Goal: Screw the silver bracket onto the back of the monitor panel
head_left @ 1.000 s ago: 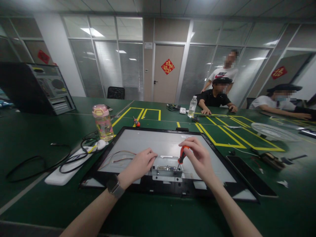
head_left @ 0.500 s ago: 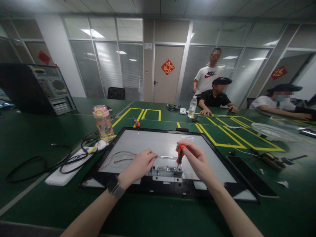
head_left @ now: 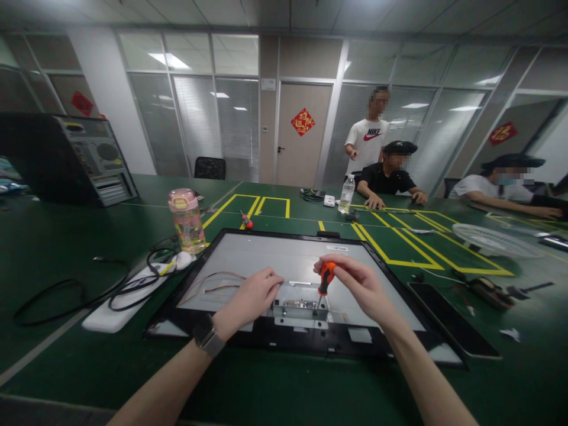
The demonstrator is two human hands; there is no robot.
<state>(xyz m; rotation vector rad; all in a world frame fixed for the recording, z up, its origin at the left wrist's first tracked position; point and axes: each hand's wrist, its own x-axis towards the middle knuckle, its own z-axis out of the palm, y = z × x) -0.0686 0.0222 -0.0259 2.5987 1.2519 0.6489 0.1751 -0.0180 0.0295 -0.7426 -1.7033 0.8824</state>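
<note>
A flat display panel (head_left: 284, 251) with a black frame lies in front of me, a metal bracket (head_left: 295, 311) with small connectors near its front edge. My right hand (head_left: 357, 284) grips an orange and black screwdriver (head_left: 327, 279). Its shaft points down, the tip at the bracket's right end. At the bracket's left end, my left hand (head_left: 252, 294) has its fingers drawn together against the metal; the exact contact is partly hidden. Thin wires (head_left: 213, 283) run across the panel beside that hand.
Left of the panel are a white power strip (head_left: 119, 307), black cables and a pink-lidded bottle (head_left: 186, 222). Another screwdriver (head_left: 247, 222) lies beyond the panel. At right are a dark flat slab (head_left: 452, 319) and a water bottle (head_left: 347, 194). Several people are across the table.
My right hand and the screwdriver handle have shifted slightly, the fingers turned around the handle. My left hand stays put. A standing person across the table has moved a little left.
</note>
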